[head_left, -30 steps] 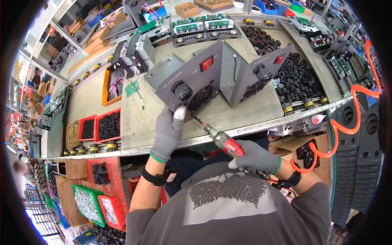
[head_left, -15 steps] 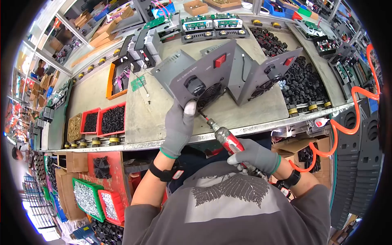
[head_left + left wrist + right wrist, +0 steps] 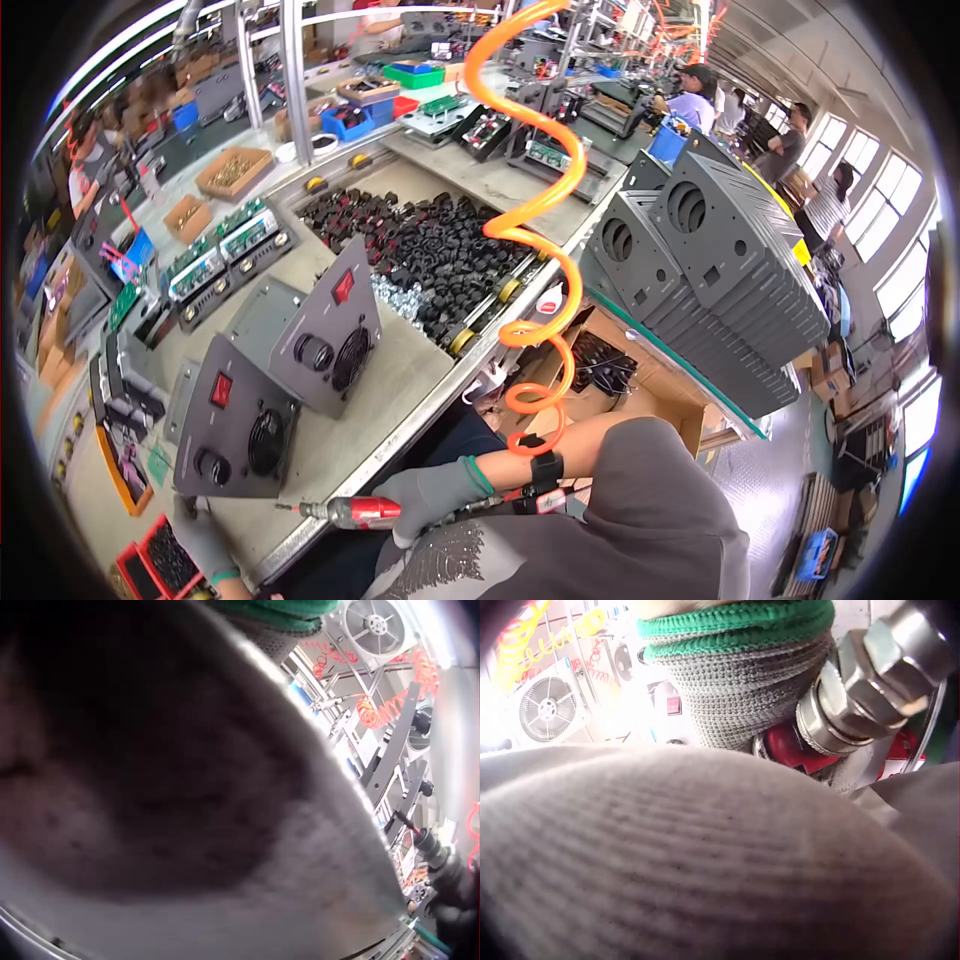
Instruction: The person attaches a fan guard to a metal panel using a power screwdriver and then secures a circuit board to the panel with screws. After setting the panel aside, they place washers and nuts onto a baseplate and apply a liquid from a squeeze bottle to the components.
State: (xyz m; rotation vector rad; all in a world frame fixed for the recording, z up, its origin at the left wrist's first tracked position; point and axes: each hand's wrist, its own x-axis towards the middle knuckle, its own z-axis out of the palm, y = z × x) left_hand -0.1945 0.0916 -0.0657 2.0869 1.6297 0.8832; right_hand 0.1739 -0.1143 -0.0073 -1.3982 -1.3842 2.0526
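My right hand [image 3: 435, 495], in a grey glove with a green cuff, grips a red and silver air screwdriver [image 3: 365, 512]. Its thin bit points left, just below the front panel of a grey metal housing [image 3: 215, 430]. That panel carries a red rocker switch [image 3: 222, 390], a round black fitting and a black fan [image 3: 266, 438]. At the panel's lower left corner is my gloved left hand [image 3: 203, 542], its fingertips right at the edge; I cannot tell whether they grip it. The right wrist view shows the tool's metal hose fitting [image 3: 862, 690] beside the knitted glove.
A second, similar housing [image 3: 325, 340] stands just behind. Black parts [image 3: 440, 240] lie heaped in a bench recess. An orange coiled hose [image 3: 545, 210] hangs across the view. Grey panels [image 3: 730, 270] are stacked at right. Red bins [image 3: 165, 560] stand at lower left.
The head view has swung to the right, so bench and hands appear farther left. The left thumb no longer shows over the panel's face. The right hand keeps its grip on the air screwdriver.
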